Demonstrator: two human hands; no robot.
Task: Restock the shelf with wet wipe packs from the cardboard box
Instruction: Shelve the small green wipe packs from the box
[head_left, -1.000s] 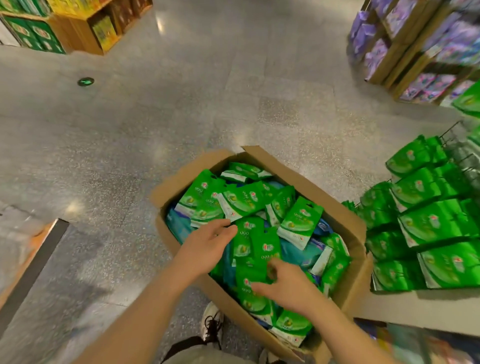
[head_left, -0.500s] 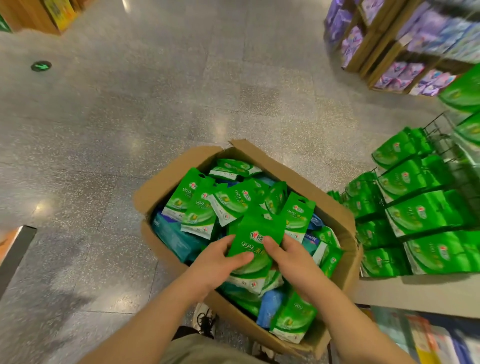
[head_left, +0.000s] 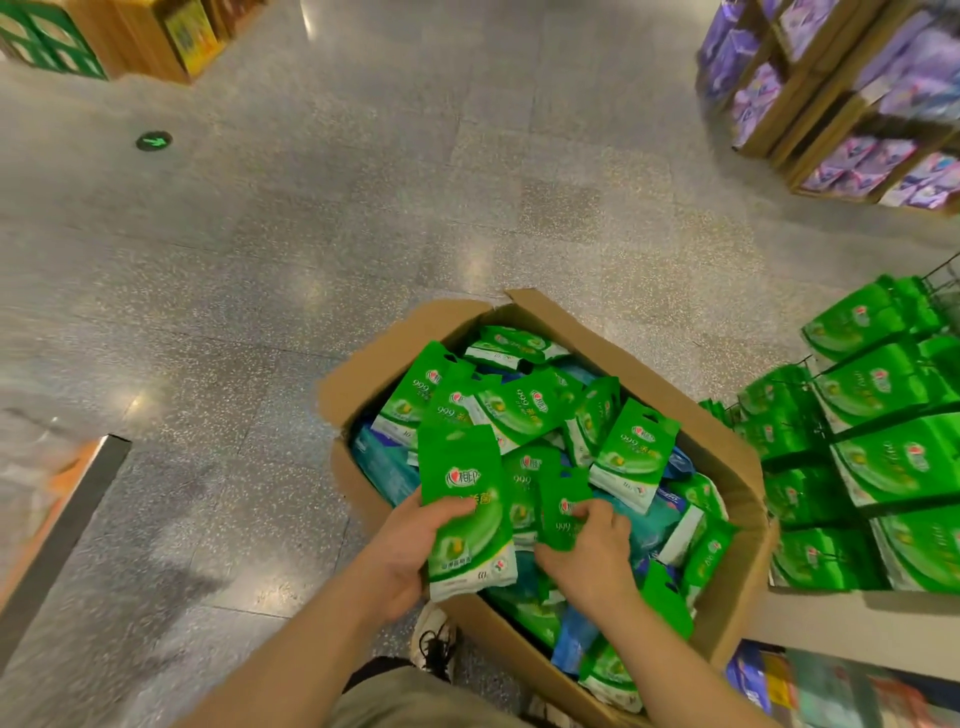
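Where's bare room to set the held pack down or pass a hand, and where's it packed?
Free: open floor left of and beyond the cardboard box, and the bare white ledge under the green shelf packs. Crowded: the box interior, heaped with packs, both hands in it; left hand holds a pack, right hand pinches another. Shelf rows look full.

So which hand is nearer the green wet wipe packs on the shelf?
Right. The right hand is inside the cardboard box, nearer the shelf packs; the left hand is farther away.
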